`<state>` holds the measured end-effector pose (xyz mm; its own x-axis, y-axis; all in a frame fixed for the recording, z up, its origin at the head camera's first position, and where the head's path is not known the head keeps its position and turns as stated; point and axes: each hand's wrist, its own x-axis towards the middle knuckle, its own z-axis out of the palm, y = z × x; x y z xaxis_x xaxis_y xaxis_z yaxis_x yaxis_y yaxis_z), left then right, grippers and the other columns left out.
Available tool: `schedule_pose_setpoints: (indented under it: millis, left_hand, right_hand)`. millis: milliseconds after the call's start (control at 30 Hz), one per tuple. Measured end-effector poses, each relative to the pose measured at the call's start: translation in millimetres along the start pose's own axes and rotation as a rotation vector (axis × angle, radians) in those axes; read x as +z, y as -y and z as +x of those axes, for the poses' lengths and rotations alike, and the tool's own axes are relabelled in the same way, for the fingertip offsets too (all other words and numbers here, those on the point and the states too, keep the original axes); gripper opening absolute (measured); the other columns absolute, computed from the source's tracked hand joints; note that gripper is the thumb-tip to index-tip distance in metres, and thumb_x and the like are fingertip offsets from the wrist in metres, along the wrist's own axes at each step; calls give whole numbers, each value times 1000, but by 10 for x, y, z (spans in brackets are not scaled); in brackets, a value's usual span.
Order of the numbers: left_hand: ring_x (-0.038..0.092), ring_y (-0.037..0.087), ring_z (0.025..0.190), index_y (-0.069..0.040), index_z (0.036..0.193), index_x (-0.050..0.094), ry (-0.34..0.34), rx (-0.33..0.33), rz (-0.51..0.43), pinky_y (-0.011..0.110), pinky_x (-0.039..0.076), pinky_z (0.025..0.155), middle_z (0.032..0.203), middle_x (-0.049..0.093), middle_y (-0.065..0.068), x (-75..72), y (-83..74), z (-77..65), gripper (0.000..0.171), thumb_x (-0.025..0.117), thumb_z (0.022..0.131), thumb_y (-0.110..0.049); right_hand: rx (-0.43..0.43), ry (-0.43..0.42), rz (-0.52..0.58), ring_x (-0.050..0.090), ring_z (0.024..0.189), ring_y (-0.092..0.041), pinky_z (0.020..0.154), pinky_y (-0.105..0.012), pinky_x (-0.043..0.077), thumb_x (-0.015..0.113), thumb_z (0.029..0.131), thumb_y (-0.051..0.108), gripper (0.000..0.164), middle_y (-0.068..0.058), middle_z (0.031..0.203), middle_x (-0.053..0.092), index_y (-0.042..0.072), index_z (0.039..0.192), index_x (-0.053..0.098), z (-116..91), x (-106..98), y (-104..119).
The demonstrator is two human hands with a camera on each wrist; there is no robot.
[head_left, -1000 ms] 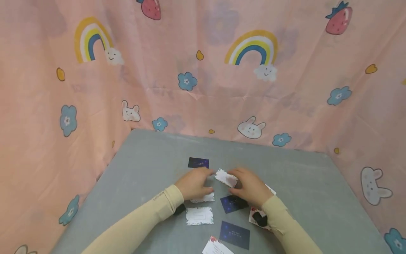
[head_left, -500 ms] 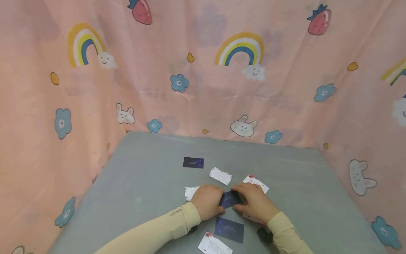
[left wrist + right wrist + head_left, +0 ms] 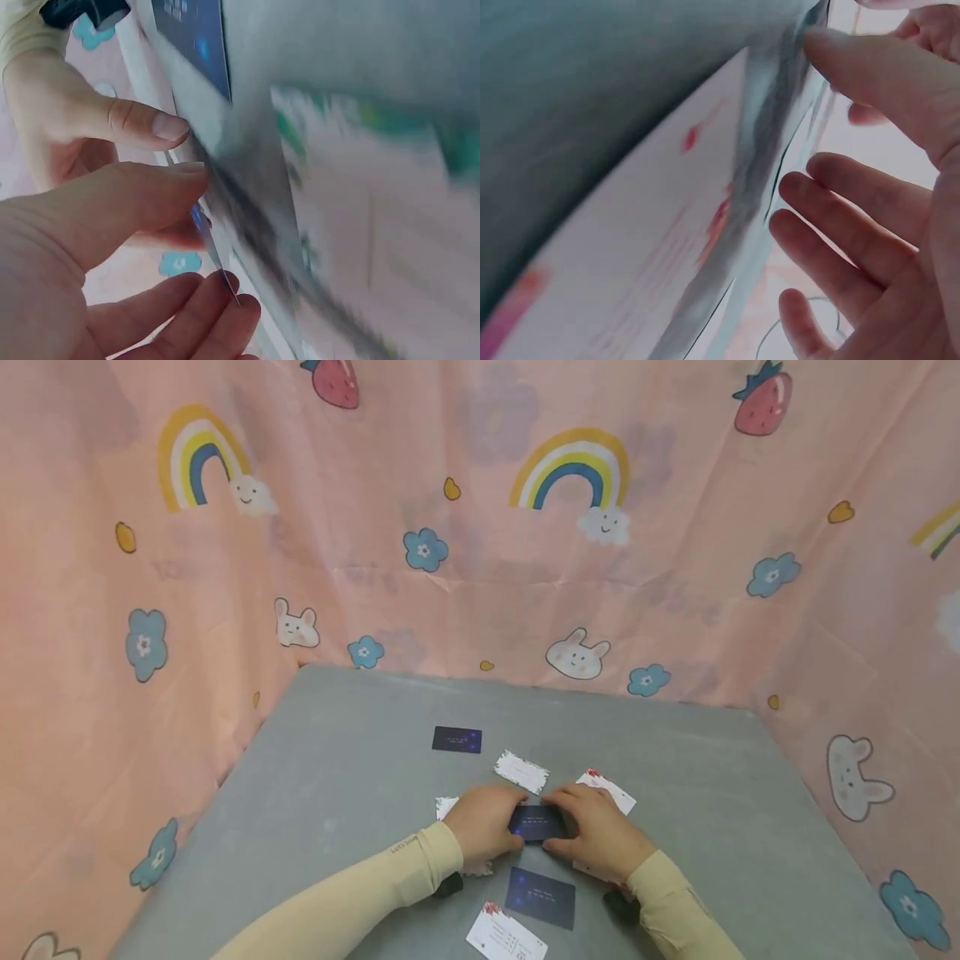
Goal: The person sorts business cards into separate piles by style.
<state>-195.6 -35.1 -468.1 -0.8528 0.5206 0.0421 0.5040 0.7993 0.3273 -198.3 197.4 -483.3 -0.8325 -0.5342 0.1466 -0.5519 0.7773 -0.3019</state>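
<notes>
In the head view, a dark blue card (image 3: pixel 537 822) with small pale print lies between my two hands. My left hand (image 3: pixel 483 822) pinches its left end, thumb at the near edge and fingers at the far one. The right end is held the same way by my right hand (image 3: pixel 600 827). Seen edge-on in the left wrist view, the blue card (image 3: pixel 210 236) stands between thumb and fingertips. Close by in that view is a white card (image 3: pixel 367 225) with green leaf trim, blurred. A white card with red flowers (image 3: pixel 645 225) lies below the right hand in its wrist view.
Other cards lie flat on the grey table (image 3: pixel 337 760): a dark one (image 3: pixel 457 740) at the back, a leaf-trimmed white one (image 3: pixel 521 772), a red-flowered one (image 3: pixel 611 792) at right, a larger blue one (image 3: pixel 541 897) and a white one (image 3: pixel 507 932) in front. A pink printed curtain (image 3: pixel 480 610) surrounds the table.
Both hands have left the leaf-trimmed white card and come nearer to the dark blue card. Since half a second ago that card has shifted slightly away and turned straighter between them.
</notes>
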Motion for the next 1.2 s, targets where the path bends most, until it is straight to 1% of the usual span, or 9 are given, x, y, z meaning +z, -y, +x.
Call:
schedule_pose_setpoints:
  millis: [167,267,433,500,600,700,800,967,1200]
  left_hand:
    - [71,16,110,-7,142,68,1,-25,-50,34,58,97,128,75,5,-158,275,-10,61,88,87,-25]
    - [72,22,114,-5,145,66,-10,-42,-56,38,59,101,132,74,8,-270,499,0,62,86,88,-22]
    - [68,29,129,-6,146,65,-35,-90,-58,45,55,113,140,71,12,-432,914,101,60,85,91,-18]
    - [66,31,134,-6,147,65,-27,-113,-58,47,52,117,144,69,13,-484,1055,172,59,85,93,-18]
    - [62,33,140,-6,148,64,-20,-147,-49,48,48,121,149,67,14,-552,1217,289,58,83,95,-18]
    - [62,33,141,-6,148,64,-10,-177,-25,47,47,121,150,67,14,-579,1332,392,56,82,96,-17]
    - [62,33,140,-5,146,66,5,-184,-12,47,48,120,147,68,15,-584,1381,456,54,82,96,-14]
    - [62,33,138,-5,144,67,35,-189,-30,47,50,119,145,69,15,-544,1404,474,52,82,94,-11]
    - [62,34,136,-4,142,68,37,-268,-97,47,51,117,146,66,17,-470,1520,567,59,87,88,-15]
  right_hand:
    - [-37,0,-2,69,104,-18,97,-49,57,94,84,33,56,1,115,73,10,131,75,301,34,87]
    - [-46,16,1,70,100,-19,93,-46,60,93,84,33,54,-1,113,73,9,129,75,567,43,165]
    - [-34,58,20,73,110,-28,100,-50,60,90,87,33,55,-8,120,73,6,132,74,1099,83,273]
    - [-10,69,44,72,115,-29,103,-50,59,89,89,33,55,-10,124,73,6,135,72,1292,113,281]
    - [47,81,88,70,121,-31,106,-50,57,87,92,31,55,-11,130,72,6,138,70,1535,166,270]
    - [101,97,115,69,126,-31,110,-50,55,86,94,29,54,-12,134,70,6,140,70,1709,230,261]
    - [136,113,115,67,128,-31,112,-48,54,86,93,29,53,-12,135,69,6,139,71,1782,297,242]
    - [153,108,117,67,129,-30,114,-47,52,87,92,27,53,-12,134,70,5,137,72,1761,358,239]
    - [143,119,114,67,127,-30,114,-47,53,87,92,24,55,-12,135,70,4,141,69,1804,343,262]
